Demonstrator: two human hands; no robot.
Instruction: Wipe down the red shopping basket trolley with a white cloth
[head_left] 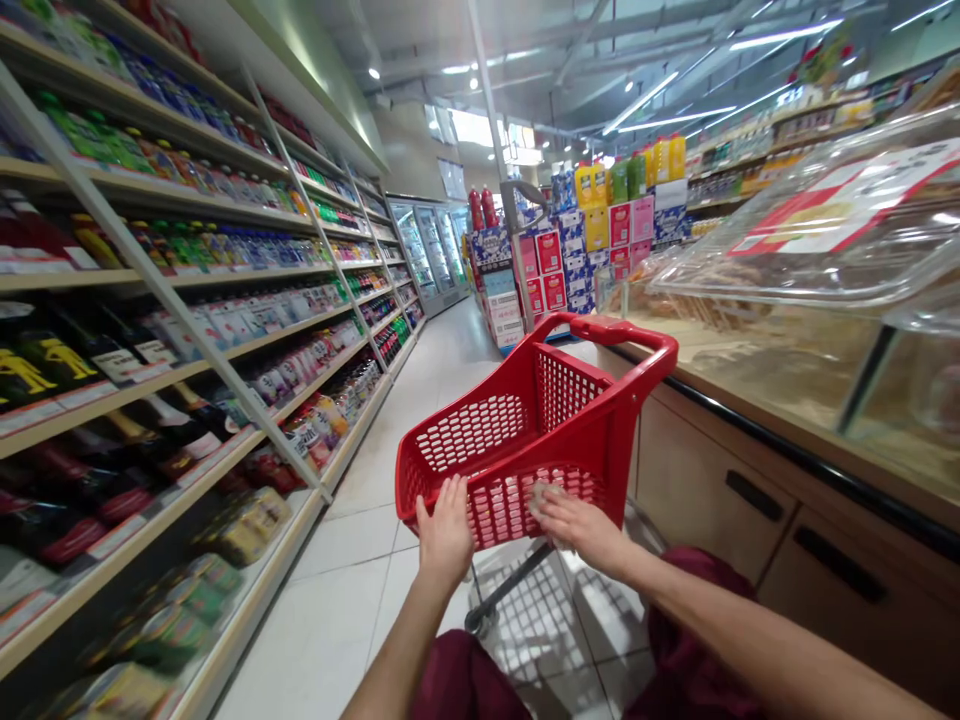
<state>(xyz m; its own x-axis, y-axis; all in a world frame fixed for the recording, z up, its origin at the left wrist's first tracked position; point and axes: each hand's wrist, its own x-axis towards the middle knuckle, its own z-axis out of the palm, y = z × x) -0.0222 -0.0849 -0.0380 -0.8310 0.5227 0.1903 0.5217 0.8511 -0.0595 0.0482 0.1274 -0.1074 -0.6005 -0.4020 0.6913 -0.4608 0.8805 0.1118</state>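
Note:
A red plastic shopping cart (pixel 559 470) with a perforated basket stands tilted in view before me, and its interior shows no goods. My left hand (pixel 448 528) lies against the near side of the basket by its lower left end, fingers stretched out and thumb apart. Further right, my right hand (pixel 574 522) presses a small greyish wad, which looks like a cloth (pixel 538 497), to the perforated side. Its fingers are bent over the wad and slightly blurred. Below the basket, the grey frame and a wheel (pixel 474 620) show between my knees.
Shelves (pixel 225 350) of bottles and cans line the left. On the right is a wooden counter (pixel 750 390) with cabinet handles and clear plastic food packs (pixel 817 240). Stacked drink cartons (pixel 540 270) and glass-door fridges (pixel 427 245) stand ahead. White tiles (pixel 352 560) cover the floor.

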